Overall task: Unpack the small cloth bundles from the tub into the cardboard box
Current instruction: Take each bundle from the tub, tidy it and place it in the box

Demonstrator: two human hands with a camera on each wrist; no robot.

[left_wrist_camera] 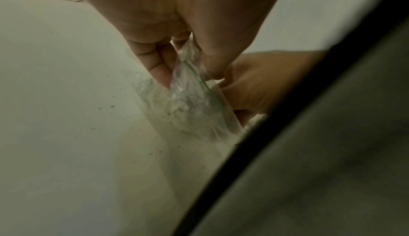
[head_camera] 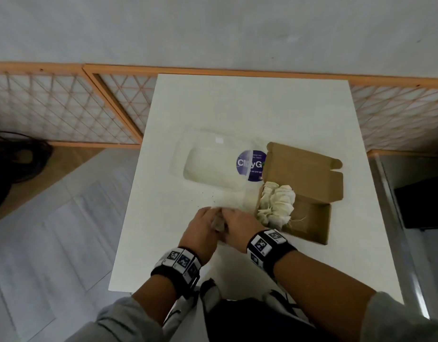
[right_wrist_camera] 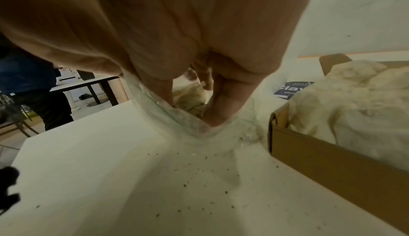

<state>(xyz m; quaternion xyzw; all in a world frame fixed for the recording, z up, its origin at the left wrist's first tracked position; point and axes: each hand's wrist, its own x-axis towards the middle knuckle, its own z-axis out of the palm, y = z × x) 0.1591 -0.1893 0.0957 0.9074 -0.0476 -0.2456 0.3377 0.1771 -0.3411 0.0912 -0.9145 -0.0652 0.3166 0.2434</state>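
Observation:
Both hands meet over the near middle of the white table [head_camera: 163,243] around a clear plastic zip bag [head_camera: 218,224]. My left hand [head_camera: 203,227] pinches one edge of the bag [left_wrist_camera: 188,92] between thumb and fingers [left_wrist_camera: 159,71]. My right hand [head_camera: 237,224] holds the other edge, its fingers [right_wrist_camera: 223,103] pushed inside the bag's mouth [right_wrist_camera: 155,110]. A cream cloth bundle [right_wrist_camera: 190,101] lies inside the bag. The open cardboard box [head_camera: 311,225] to the right holds several cloth bundles [head_camera: 277,203]. The clear tub [head_camera: 208,166] with a purple label [head_camera: 252,165] stands behind the hands.
Dark crumbs [right_wrist_camera: 199,171] are scattered on the table in front of the bag. The box's lid [head_camera: 304,169] stands open beside the tub. A wooden lattice screen [head_camera: 65,107] runs behind the table, and dark cables [head_camera: 13,159] lie on the floor at left.

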